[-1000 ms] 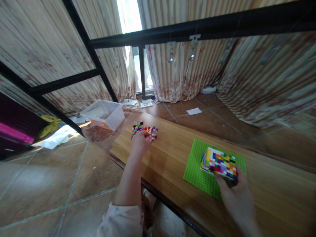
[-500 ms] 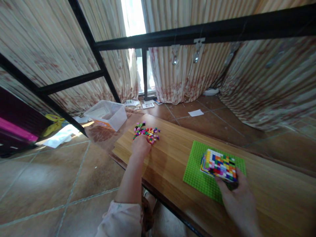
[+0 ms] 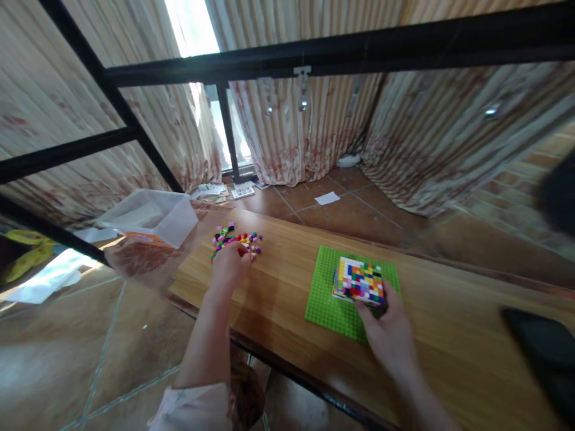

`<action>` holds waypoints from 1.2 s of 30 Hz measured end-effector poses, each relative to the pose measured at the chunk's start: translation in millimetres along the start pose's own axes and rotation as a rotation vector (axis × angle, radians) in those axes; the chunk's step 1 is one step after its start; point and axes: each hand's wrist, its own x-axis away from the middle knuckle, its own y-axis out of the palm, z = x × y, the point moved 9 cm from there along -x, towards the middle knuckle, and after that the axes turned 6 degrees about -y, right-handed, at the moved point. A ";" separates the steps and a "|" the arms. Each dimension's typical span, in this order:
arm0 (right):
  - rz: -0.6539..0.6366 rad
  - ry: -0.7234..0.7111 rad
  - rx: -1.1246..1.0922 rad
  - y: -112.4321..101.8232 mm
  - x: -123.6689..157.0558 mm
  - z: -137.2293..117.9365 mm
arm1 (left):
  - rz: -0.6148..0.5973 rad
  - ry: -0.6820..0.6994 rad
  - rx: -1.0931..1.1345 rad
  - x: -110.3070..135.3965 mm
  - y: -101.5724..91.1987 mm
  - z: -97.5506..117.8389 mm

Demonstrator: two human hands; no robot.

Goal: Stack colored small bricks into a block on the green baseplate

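Note:
My left hand reaches into a loose pile of small colourful building bricks. Its fingers are pinched together, and whatever they hold is too small and partly hidden. Some red shows by the fingertips. My right hand grips the near right corner of a block built of many-coloured bricks, thumb on the front side and fingers round the right side. The block has a studded top and is over a green studded baseplate; I cannot tell whether it is attached.
A clear plastic box stands at the left end of the wooden table. A dark flat object, blurred, lies at the right. A black metal bar crosses beyond the table, with curtains behind it.
The view has swung right, bringing the dark flat object into sight. My left hand stays at the brick pile, its fingertips slightly shifted. My right hand keeps its grip on the block.

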 end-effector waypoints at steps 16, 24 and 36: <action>0.005 0.004 -0.096 1.9 -0.7 -8.0 | -0.379 0.698 0.665 128.4 43.3 147.6; 0.015 -0.026 -0.104 1.8 -0.9 -9.9 | -0.291 0.809 0.673 135.4 49.6 154.1; 0.045 -0.077 -0.100 0.8 -1.4 -10.9 | -0.169 0.700 0.767 132.6 66.4 144.3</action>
